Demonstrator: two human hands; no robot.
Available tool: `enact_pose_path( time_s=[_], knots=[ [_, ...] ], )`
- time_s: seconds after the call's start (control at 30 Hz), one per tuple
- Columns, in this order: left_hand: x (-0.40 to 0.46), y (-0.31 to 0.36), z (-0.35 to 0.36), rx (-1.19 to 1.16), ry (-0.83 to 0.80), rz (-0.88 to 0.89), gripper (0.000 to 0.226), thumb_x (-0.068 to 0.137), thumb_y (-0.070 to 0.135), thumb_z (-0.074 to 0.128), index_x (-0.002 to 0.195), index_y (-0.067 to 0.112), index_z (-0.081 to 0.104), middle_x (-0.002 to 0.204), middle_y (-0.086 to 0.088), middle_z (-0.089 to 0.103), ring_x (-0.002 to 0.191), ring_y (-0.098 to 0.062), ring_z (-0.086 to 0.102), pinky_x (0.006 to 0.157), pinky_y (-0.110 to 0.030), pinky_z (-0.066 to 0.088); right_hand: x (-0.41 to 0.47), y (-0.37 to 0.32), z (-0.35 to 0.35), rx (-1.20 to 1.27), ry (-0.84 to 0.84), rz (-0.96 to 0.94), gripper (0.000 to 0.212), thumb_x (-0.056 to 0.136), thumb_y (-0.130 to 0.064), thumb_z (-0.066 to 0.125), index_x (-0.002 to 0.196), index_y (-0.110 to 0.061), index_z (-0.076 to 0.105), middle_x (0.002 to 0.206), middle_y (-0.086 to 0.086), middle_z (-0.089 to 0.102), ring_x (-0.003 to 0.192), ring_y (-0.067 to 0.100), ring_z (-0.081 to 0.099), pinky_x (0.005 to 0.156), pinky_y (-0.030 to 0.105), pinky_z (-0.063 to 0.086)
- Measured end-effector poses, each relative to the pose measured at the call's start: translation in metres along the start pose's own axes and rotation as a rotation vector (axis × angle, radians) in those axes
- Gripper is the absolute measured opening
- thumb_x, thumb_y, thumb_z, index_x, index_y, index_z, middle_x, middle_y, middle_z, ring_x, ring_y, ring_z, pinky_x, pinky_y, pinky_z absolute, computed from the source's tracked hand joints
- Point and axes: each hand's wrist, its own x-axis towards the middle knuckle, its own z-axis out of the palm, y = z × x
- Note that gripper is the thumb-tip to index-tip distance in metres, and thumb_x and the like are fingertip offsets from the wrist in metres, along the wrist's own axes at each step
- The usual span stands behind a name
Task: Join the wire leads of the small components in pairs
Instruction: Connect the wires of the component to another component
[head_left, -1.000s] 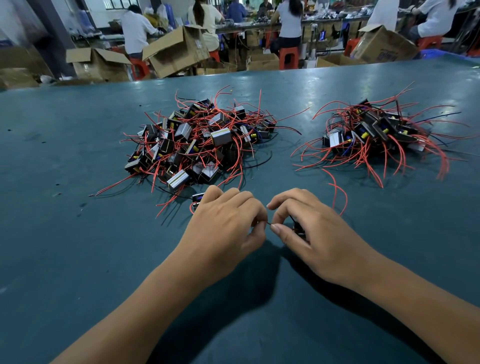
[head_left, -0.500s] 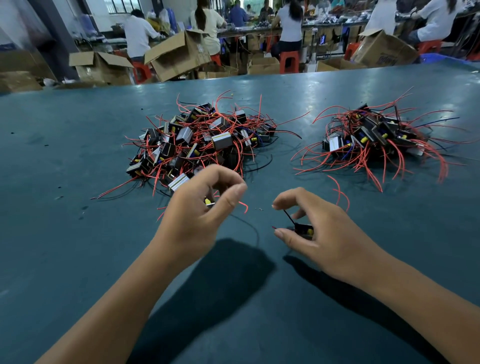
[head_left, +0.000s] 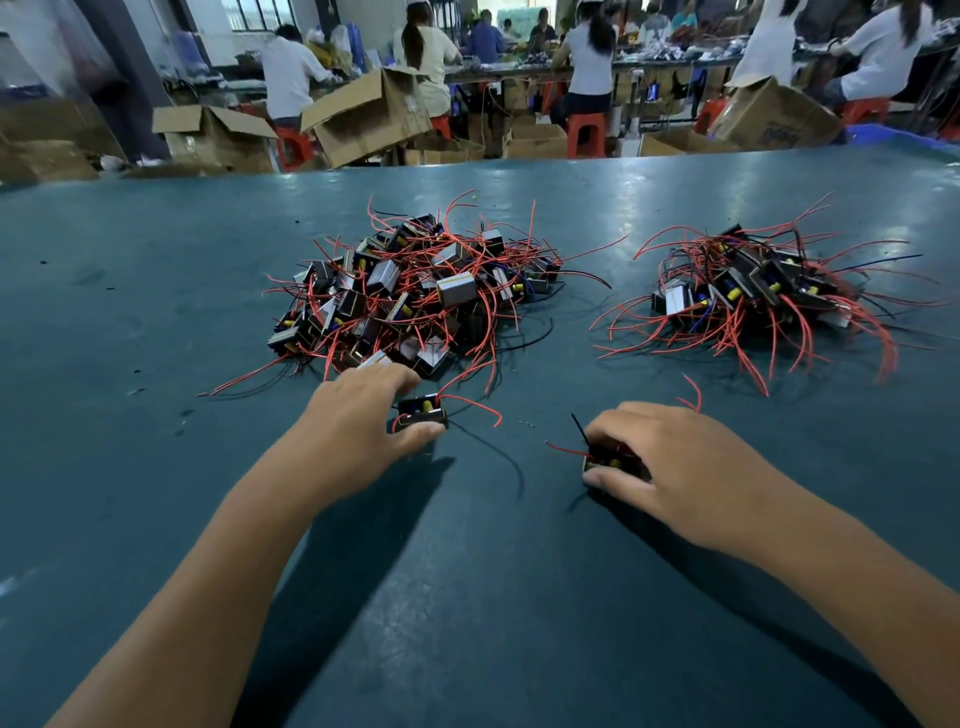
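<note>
Clearly light and rigid, each component (head_left: 422, 410) suits the body pinch your left hand (head_left: 358, 415) and right hand (head_left: 670, 467) use, leaving floppy leads (head_left: 470, 402) free.

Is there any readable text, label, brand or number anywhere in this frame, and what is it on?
None can be read.
Tilted cardboard box at far right: dark print on its side, too blurred to read.
Components in the two piles and in both hands: no legible markings.

no readable text, box print blurred
</note>
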Motion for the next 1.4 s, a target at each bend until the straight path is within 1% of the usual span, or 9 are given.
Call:
enact_pose_path(
  time_s=[0.17,0.33,0.5,0.63,0.8,0.9,1.1,1.27,1.4],
  knots=[
    [0.000,-0.001,0.000,0.137,-0.034,0.074,0.028,0.092,0.043,0.066,0.116,0.029,0.061,0.109,0.010,0.055,0.110,-0.017,0.053,0.092,-0.036,0.040,0.016,-0.008,0.008,-0.068,0.069,0.064,0.025,0.095,-0.048,0.053,0.109,-0.028,0.056,0.101,-0.010,0.057,0.098,0.016,0.055,0.072,0.029,0.036],
    [-0.002,-0.002,-0.004,0.066,-0.160,0.177,0.025,0.089,0.040,0.072,0.110,0.029,0.064,0.105,0.014,0.052,0.100,-0.010,0.051,0.093,-0.031,0.041,0.058,-0.010,-0.001,-0.156,0.047,0.169,0.030,0.091,-0.049,0.059,0.105,-0.022,0.058,0.104,-0.001,0.063,0.099,0.025,0.060,0.077,0.035,0.049],
    [-0.001,-0.005,-0.004,0.111,-0.146,0.200,0.028,0.091,0.044,0.067,0.115,0.028,0.063,0.113,0.013,0.058,0.108,-0.012,0.051,0.095,-0.031,0.040,0.122,-0.014,-0.027,-0.189,-0.191,0.184,0.033,0.097,-0.030,0.054,0.111,-0.002,0.062,0.110,0.016,0.064,0.104,0.034,0.061,0.086,0.039,0.051],
    [0.001,-0.004,0.001,0.196,-0.113,0.218,0.029,0.095,0.045,0.061,0.119,0.028,0.058,0.117,0.010,0.062,0.112,-0.018,0.052,0.095,-0.034,0.040,0.181,-0.032,-0.048,-0.070,0.106,0.064,0.025,0.096,-0.012,0.050,0.117,-0.006,0.061,0.118,0.015,0.064,0.107,0.033,0.059,0.089,0.038,0.048],
    [0.002,-0.002,0.001,0.215,-0.113,0.237,0.031,0.096,0.047,0.058,0.121,0.029,0.055,0.118,0.008,0.061,0.111,-0.018,0.051,0.096,-0.035,0.040,0.223,-0.042,-0.027,-0.306,0.008,-0.062,0.041,0.092,-0.030,0.064,0.124,-0.007,0.051,0.120,0.017,0.055,0.112,0.035,0.053,0.088,0.043,0.050],
    [0.001,0.000,0.006,0.221,-0.083,0.226,0.037,0.098,0.044,0.056,0.131,0.028,0.048,0.125,0.007,0.059,0.116,-0.019,0.049,0.097,-0.033,0.037,0.230,-0.036,-0.017,-0.328,0.087,-0.087,0.041,0.087,-0.033,0.070,0.117,-0.011,0.053,0.116,0.015,0.053,0.111,0.035,0.053,0.082,0.044,0.049],
    [0.001,0.008,0.012,0.291,-0.048,0.241,0.031,0.101,0.046,0.049,0.128,0.031,0.047,0.126,0.009,0.055,0.117,-0.019,0.047,0.092,-0.032,0.033,0.216,-0.033,-0.031,-0.121,0.318,-0.157,0.024,0.086,-0.033,0.072,0.105,-0.020,0.067,0.094,-0.001,0.051,0.093,0.022,0.054,0.070,0.032,0.040],
    [-0.002,0.007,0.011,0.248,-0.028,0.239,0.028,0.101,0.044,0.050,0.125,0.030,0.050,0.122,0.009,0.056,0.115,-0.018,0.047,0.093,-0.031,0.034,0.202,-0.039,-0.061,0.426,0.458,-0.035,0.021,0.085,-0.026,0.075,0.102,-0.016,0.067,0.069,-0.011,0.055,0.059,0.007,0.053,0.057,0.020,0.039],
    [-0.002,0.008,0.010,0.225,-0.028,0.219,0.030,0.101,0.043,0.052,0.127,0.029,0.051,0.122,0.009,0.056,0.116,-0.018,0.047,0.095,-0.031,0.034,0.190,-0.038,-0.069,0.634,0.432,-0.034,0.016,0.092,-0.012,0.066,0.107,-0.014,0.061,0.072,0.009,0.070,0.050,0.015,0.068,0.040,0.019,0.046]
  ],
)
